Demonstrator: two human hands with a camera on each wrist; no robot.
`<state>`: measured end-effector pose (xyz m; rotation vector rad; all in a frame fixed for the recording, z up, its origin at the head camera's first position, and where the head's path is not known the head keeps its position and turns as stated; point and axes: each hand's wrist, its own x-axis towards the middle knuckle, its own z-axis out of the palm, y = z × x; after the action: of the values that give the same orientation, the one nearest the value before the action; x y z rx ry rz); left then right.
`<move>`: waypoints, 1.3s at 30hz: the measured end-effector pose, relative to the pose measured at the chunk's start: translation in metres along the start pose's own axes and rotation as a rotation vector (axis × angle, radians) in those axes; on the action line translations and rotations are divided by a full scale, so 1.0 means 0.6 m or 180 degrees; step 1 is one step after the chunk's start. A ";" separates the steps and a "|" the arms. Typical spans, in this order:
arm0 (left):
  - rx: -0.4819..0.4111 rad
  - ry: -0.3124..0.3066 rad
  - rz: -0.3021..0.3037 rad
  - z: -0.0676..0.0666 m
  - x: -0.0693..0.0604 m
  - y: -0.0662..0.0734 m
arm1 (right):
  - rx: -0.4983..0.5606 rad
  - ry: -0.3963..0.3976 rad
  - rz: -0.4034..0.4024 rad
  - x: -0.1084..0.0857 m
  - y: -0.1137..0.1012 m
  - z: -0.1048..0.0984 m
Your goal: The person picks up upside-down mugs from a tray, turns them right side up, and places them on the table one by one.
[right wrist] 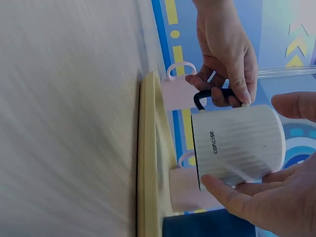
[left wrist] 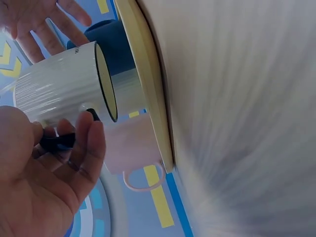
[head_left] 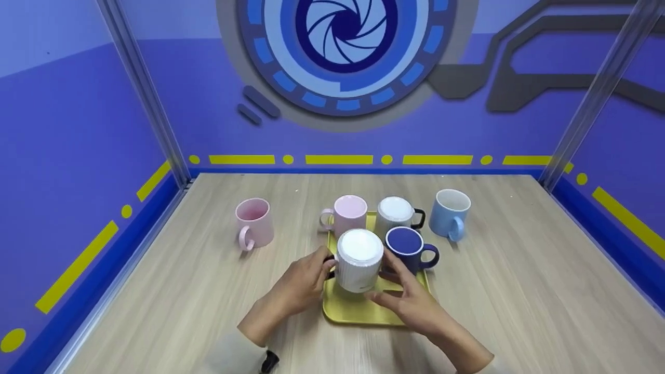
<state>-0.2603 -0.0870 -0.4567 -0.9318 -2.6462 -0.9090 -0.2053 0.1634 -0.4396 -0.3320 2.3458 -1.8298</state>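
A white ribbed mug (head_left: 359,262) with a black handle is held upside down over the front of a yellow tray (head_left: 358,314). My left hand (head_left: 301,283) grips its handle. My right hand (head_left: 415,304) is on the mug's other side, fingers extended along the body and thumb apart; in the right wrist view the fingertips touch it. The left wrist view shows the mug's dark-edged mouth facing the tray, with a gap between. On the tray stand a pink mug (head_left: 350,215), another white mug (head_left: 394,215) with a black handle, and a dark blue mug (head_left: 404,249), bases up.
To the tray's left, a pink mug (head_left: 254,223) stands upright on the wooden table (head_left: 519,291). A light blue mug (head_left: 448,213) stands upright to the right of the tray. Blue printed walls (head_left: 337,140) enclose the table's back and sides.
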 end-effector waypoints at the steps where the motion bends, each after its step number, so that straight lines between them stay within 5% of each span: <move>1: 0.0004 -0.0004 0.0021 0.000 -0.002 0.002 | -0.0020 0.0022 -0.0013 -0.003 0.000 -0.002; 22: -0.0377 -0.0126 0.0294 0.009 -0.009 0.059 | -0.0209 0.0381 -0.0064 -0.015 0.017 -0.045; 31: -0.0424 -0.0141 0.0357 0.014 -0.005 0.062 | 0.0002 0.0305 0.0012 -0.013 0.020 -0.047; 39: -0.0427 -0.0141 0.0357 0.013 -0.004 0.062 | -0.0190 0.0341 0.0046 -0.013 0.017 -0.043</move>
<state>-0.2350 -0.0608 -0.4456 -1.1311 -2.5648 -1.0610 -0.2052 0.1920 -0.4430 -0.2287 2.4704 -1.8170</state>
